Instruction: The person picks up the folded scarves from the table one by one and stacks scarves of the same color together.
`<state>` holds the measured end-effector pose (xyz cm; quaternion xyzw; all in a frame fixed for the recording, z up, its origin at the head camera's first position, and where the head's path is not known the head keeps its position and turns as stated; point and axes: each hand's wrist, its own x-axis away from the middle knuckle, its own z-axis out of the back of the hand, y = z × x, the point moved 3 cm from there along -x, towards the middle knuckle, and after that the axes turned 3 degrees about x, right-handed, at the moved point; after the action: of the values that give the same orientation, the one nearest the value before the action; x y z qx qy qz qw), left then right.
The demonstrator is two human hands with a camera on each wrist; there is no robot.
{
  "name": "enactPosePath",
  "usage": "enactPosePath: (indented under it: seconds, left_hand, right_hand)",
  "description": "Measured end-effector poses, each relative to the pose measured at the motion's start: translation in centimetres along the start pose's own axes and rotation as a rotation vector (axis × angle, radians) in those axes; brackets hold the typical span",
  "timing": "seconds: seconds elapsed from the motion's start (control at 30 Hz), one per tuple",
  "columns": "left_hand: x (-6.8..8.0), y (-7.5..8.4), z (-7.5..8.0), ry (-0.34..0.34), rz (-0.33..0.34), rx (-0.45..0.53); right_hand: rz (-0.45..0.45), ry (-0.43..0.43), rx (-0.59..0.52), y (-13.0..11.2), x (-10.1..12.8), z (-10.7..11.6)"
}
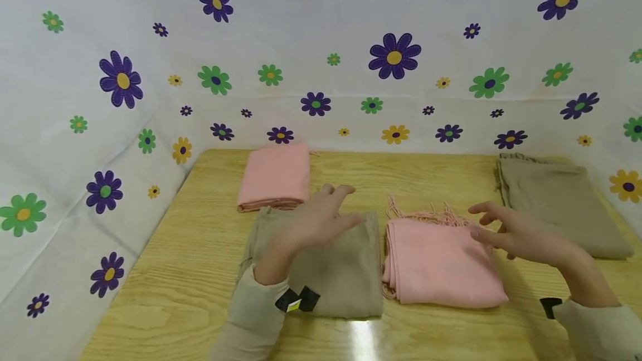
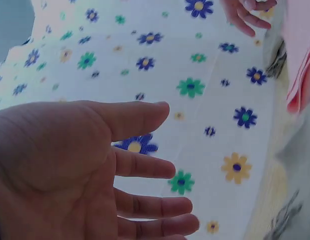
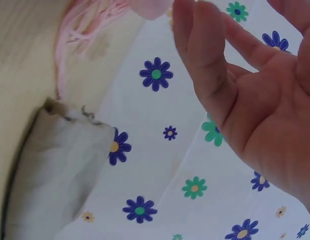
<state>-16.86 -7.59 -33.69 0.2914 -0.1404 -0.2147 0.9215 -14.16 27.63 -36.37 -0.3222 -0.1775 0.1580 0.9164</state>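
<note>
A folded tan scarf [image 1: 326, 263] lies near the front of a wooden tabletop [image 1: 175, 294], with a folded pink scarf [image 1: 441, 261] just beside it on the right, its fringe [image 1: 426, 215] pointing toward the back. The person's left hand [image 1: 321, 219] is over the far edge of the tan scarf, palm down, fingers straight and loosely spread, gripping nothing; whether it touches the cloth cannot be told. The right hand [image 1: 511, 233] is at the far right corner of the pink scarf, its fingers likewise relaxed and extended and holding nothing. In the left wrist view the left hand [image 2: 94, 170] shows an empty palm with straight fingers; in the right wrist view the right hand [image 3: 255, 85] is equally empty, with pink fringe [image 3: 79, 30] and tan cloth [image 3: 49, 170] beyond it. A second folded pink scarf [image 1: 275, 177] sits behind the tan one, close to the left hand's fingertips. A second tan scarf [image 1: 562, 205] lies at the right rear of the tabletop, behind the right hand. A white flowered sheet [image 1: 321, 71] walls in the tabletop at the back and sides.
</note>
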Motion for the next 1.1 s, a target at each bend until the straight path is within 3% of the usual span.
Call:
enactPosePath:
  seconds: [0.17,0.4,0.53,0.7,0.93,1.1]
  left_hand:
    - [1.0,-3.8,2.7,0.094,0.086,0.019]
    - [1.9,-9.5,5.2,0.207,0.231,0.100]
    - [2.4,-11.8,5.6,0.243,0.306,0.138]
    - [2.3,-13.0,5.5,0.263,0.385,0.143]
    - [1.2,-15.5,5.4,0.307,0.450,0.165]
    - [1.2,-18.3,5.9,0.291,0.467,0.244]
  right_hand:
    - [0.101,0.102,0.074,-2.7,-1.8,0.5]
    - [0.162,0.084,0.043,-6.2,-6.0,-0.4]
    - [0.155,0.054,-0.005,-7.8,-8.9,-1.9]
    - [0.198,0.015,-0.012,-10.4,-13.0,-4.2]
    - [0.239,-0.072,0.002,-13.9,-17.7,-7.4]
    - [0.197,-0.116,-0.095,-15.8,-20.2,-8.4]
